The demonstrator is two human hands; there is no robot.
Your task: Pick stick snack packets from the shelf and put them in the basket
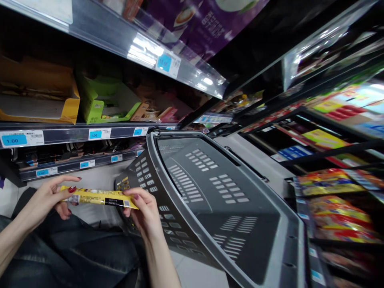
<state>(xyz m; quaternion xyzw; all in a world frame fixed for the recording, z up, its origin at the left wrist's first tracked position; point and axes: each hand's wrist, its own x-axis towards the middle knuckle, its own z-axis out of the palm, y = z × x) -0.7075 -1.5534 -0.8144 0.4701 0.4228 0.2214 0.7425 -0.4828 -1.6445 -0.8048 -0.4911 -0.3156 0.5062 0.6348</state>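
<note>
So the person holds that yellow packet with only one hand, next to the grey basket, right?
Not quite: the head view shows the left hand at one end of the yellow packet and the right hand at the other, so two hands hold it. The grey basket is next to it.

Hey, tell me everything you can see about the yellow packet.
The yellow packet is long, slim and flat, in a shiny wrapper that looks like plastic film. Small print runs along it, with a barcode towards the left hand and a black panel of pale digits and a square code towards the right hand. Each hand pinches one end, hiding whether it is sealed. It lies nearly level, slightly lower at the right, above the dark jeans.
</note>
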